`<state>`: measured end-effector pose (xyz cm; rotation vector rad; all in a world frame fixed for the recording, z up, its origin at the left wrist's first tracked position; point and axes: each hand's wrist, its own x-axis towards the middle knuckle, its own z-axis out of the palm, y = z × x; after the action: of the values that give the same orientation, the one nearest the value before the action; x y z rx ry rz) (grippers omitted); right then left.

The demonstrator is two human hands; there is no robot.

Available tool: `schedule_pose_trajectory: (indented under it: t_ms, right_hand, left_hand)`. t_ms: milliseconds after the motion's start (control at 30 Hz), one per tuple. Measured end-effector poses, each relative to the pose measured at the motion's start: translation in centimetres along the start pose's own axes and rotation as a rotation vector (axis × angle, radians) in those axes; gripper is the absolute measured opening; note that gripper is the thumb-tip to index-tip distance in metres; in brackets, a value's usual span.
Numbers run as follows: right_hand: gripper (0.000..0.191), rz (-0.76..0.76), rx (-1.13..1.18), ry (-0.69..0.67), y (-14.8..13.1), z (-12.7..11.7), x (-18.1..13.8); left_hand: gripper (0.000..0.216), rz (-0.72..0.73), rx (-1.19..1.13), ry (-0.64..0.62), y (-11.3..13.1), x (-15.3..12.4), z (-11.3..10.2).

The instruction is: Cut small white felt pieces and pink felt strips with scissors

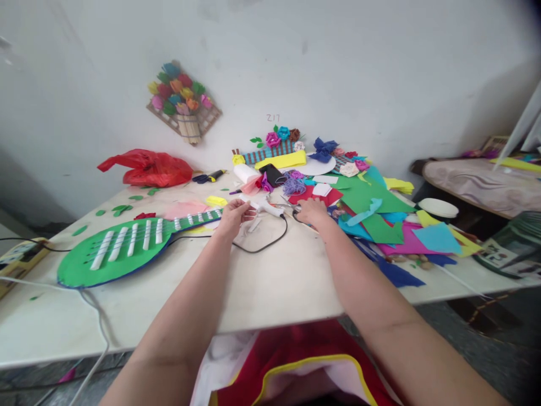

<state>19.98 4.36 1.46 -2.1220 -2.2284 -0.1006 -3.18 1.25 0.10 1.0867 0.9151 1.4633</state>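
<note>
My left hand (238,217) is just left of a white glue gun (269,210), its fingers bent in toward the thumb. What they pinch, if anything, is too small to make out. A black cord runs from the glue gun and loops over the table. On the gun's other side, my right hand (311,212) reaches down with curled fingers onto a pair of scissors (291,206). The scissors' blades point left, and my fingers partly cover the handles. Left of my left hand lies a green paper lute (127,270) with white rolled bars and strings.
Coloured paper sheets (372,197) crowd the right side beside a glass jar (513,248). A red plastic bag (154,169), black-and-yellow pliers (210,176) and a phone (273,175) lie toward the wall. A power strip (21,262) sits at far left.
</note>
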Motion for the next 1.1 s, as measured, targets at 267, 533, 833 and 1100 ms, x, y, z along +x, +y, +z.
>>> schedule_pose_trajectory:
  t_ms: [267,533,833,1100]
  right_hand:
    - [0.049,-0.115,-0.066,0.089,0.4,0.3,0.2]
    - [0.036,-0.127,-0.047,0.123,0.5,-1.3,-0.5]
    - [0.034,-0.054,0.308,0.261,0.0,-2.0,-0.6]
    - [0.039,-0.204,1.361,0.001,-3.8,-1.4,-1.3]
  left_hand:
    - [0.026,-0.016,-0.031,-0.008,-0.3,0.3,-0.3]
    - [0.026,-0.015,-0.046,0.003,-0.2,0.2,0.0]
    - [0.032,-0.003,-0.080,-0.013,0.3,-0.1,0.3]
    - [0.039,-0.037,0.034,-0.151,0.2,-0.5,0.7]
